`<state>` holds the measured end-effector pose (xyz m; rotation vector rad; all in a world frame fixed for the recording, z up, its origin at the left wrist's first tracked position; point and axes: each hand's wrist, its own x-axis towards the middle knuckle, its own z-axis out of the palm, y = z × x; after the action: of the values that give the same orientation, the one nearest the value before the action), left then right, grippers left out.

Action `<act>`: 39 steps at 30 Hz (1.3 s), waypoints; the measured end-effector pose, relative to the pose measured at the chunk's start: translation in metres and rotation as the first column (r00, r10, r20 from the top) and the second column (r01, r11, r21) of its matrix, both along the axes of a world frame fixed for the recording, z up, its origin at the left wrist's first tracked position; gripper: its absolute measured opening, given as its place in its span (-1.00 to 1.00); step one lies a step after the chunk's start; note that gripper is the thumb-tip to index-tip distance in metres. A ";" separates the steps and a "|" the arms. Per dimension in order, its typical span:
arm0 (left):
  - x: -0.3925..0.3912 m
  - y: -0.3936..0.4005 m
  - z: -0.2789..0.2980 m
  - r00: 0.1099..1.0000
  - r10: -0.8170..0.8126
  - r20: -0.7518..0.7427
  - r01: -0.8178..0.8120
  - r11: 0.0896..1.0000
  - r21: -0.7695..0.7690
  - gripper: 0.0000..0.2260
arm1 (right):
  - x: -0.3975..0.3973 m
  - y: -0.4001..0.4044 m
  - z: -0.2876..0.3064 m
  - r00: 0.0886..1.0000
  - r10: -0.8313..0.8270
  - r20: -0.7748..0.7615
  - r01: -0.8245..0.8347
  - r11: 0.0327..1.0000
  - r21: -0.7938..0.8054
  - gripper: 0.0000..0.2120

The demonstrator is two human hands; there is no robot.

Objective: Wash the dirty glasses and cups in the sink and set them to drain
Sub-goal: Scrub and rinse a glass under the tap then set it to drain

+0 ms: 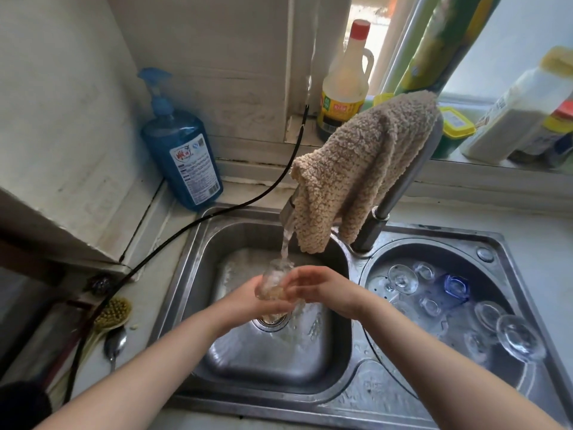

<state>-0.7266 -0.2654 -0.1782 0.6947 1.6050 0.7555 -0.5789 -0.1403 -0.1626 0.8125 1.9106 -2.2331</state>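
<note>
Both hands, left hand (245, 297) and right hand (322, 291), around glass (274, 282) (under tap)

We see soft daylight entering through the window (511, 41) at the upper right, which looks washed out and overexposed. It leaves pale reflections on the wet stainless-steel double sink (350, 395) and bright glints on the clear upturned glasses (403, 279) in the right basin. The lower left corner falls into deep shadow. Wide-angle distortion bends the white walls and the sink's edges outward. We find the whole frame slightly soft, with motion blur on the stream of running tap water (285, 246).
</note>
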 end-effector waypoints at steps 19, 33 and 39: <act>-0.019 0.009 0.006 0.872 -0.128 -0.472 0.244 0.950 0.193 -0.23 | -0.002 0.004 0.008 0.651 0.486 0.583 -0.601 -0.138 0.787 -0.39; -0.006 0.013 0.003 0.801 0.013 -0.599 0.191 0.942 0.276 -0.21 | -0.021 -0.044 0.037 0.978 0.189 0.088 -0.203 0.960 0.194 -0.54; -0.007 0.015 0.005 0.859 0.079 -0.507 0.086 0.952 0.295 -0.19 | -0.004 0.000 0.021 0.715 0.330 0.617 -0.627 -0.089 0.774 -0.39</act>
<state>-0.7334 -0.2501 -0.1730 1.2071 1.9851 0.8765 -0.5825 -0.1406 -0.1412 0.1839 2.7423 -0.1006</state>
